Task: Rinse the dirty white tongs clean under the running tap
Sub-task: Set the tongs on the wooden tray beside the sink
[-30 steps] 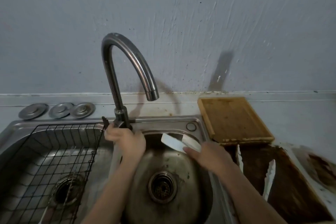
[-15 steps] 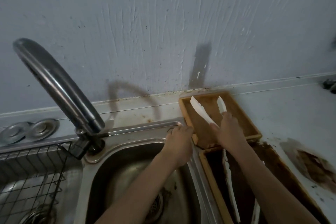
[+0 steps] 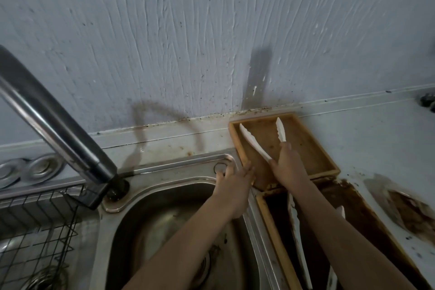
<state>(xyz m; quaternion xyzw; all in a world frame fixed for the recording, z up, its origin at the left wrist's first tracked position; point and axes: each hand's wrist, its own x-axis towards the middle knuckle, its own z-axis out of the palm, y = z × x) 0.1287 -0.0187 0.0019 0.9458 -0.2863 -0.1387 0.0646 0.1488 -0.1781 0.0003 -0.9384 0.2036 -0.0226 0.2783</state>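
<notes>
My right hand [image 3: 288, 167] grips white tongs [image 3: 255, 142] over the small wooden tray [image 3: 315, 148] on the counter, right of the sink; the two serrated arms spread apart and point toward the wall. My left hand [image 3: 235, 179] rests with spread fingers on the sink's rim [image 3: 179, 172], touching the tray's left edge. The steel tap [image 3: 54, 122] arches at the far left, and no water is visible from it. A second pair of white tongs [image 3: 297, 240] lies in the dark, stained tray [image 3: 270, 226] below my right forearm.
The right sink basin [image 3: 150, 231] lies under my left forearm. A black wire rack [image 3: 35, 231] sits in the left basin. Round metal lids [image 3: 30, 169] lie on the ledge behind it. Brown stains [image 3: 409, 212] mark the white counter at the right.
My right hand carried the tongs from the sink basin to above the wooden tray. My left hand left the tap base and now rests on the sink rim by the tray.
</notes>
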